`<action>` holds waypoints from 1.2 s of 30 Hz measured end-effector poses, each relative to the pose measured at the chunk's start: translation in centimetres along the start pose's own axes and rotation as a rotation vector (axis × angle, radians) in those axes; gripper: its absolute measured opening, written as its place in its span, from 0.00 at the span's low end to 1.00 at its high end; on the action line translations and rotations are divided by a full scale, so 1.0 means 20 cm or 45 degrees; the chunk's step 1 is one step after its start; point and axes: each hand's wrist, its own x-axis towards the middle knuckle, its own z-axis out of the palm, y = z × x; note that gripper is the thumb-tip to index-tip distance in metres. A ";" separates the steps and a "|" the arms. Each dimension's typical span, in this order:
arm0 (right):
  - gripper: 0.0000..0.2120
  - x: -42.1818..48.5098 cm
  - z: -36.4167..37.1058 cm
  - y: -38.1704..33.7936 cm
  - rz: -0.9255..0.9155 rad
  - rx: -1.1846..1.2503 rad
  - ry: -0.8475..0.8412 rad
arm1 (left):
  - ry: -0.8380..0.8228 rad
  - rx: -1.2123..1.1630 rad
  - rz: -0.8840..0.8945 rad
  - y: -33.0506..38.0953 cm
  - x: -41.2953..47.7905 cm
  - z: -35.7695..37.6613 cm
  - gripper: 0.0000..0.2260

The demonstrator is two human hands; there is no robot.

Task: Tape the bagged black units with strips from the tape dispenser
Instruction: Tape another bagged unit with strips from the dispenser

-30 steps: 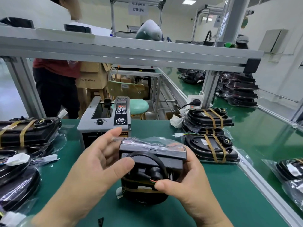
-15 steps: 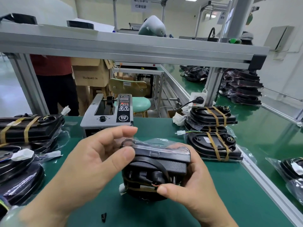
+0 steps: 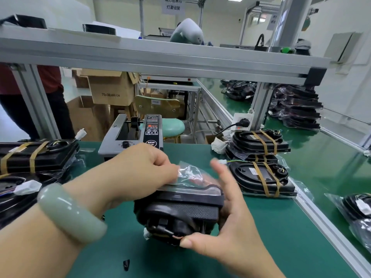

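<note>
Near the middle of the green worktop (image 3: 271, 237) a black unit (image 3: 180, 209) in its clear bag (image 3: 190, 175) stands on edge, held between both hands. The left hand (image 3: 140, 173) comes in from 8 o'clock with a pale green bangle (image 3: 68, 213) on the wrist; its fingers are curled tight and pinch the loose, crumpled top of the bag just above the unit's upper edge. The right hand (image 3: 230, 233) comes in from 5 o'clock and grasps the unit – the thumb is hooked round the near lower edge, the palm lies against its right side, and the fingers reach up behind it, blurred, with one fingertip showing above the bag. At 12 o'clock from the unit, just beyond the left knuckles, sits the grey tape dispenser (image 3: 132, 135) with its black control panel facing up; its front edge is hidden behind the hand. At 2 o'clock lie taped units (image 3: 261, 177) bound with two brown strips each, one flat on the worktop and others stacked behind it. At 9 o'clock another taped unit (image 3: 36, 155) tops a pile of bagged ones. A small black scrap (image 3: 126, 264) lies on the worktop at 7 o'clock from the unit. Overhead runs an aluminium rail (image 3: 160, 59); behind the bench are a cardboard box (image 3: 112, 91), a mint-green stool (image 3: 172, 126) and, at 10 o'clock, a person in a red top (image 3: 50, 81).
</note>
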 end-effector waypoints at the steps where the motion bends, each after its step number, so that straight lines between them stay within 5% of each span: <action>1: 0.59 0.00 0.01 0.00 -0.080 -0.087 -0.016 | -0.053 -0.004 -0.039 -0.01 0.02 0.01 0.16; 3: 0.62 0.00 0.01 -0.01 -0.243 -0.280 -0.018 | -0.157 -0.029 -0.081 -0.02 0.04 0.02 0.15; 6: 0.44 0.00 -0.01 -0.03 -0.342 -0.488 0.017 | -0.228 -0.160 -0.082 -0.01 0.04 0.03 0.04; 10: 0.32 0.01 -0.02 -0.05 -0.146 -0.361 -0.001 | -0.257 -0.668 0.022 -0.03 -0.01 0.04 0.06; 15: 0.30 0.01 -0.02 -0.03 -0.092 -0.350 0.197 | 0.384 -1.407 -0.169 -0.24 -0.03 0.05 0.07; 21: 0.29 0.01 -0.05 0.04 -0.137 -0.610 0.428 | 0.603 -1.489 -0.580 -0.51 -0.04 0.09 0.04; 25: 0.29 0.01 -0.03 0.06 -0.051 -0.814 0.435 | 0.589 -1.486 -0.639 -0.54 -0.01 0.11 0.05; 36: 0.28 0.02 -0.06 0.03 0.023 -0.664 0.625 | 0.586 -1.597 -0.731 -0.52 0.06 0.13 0.04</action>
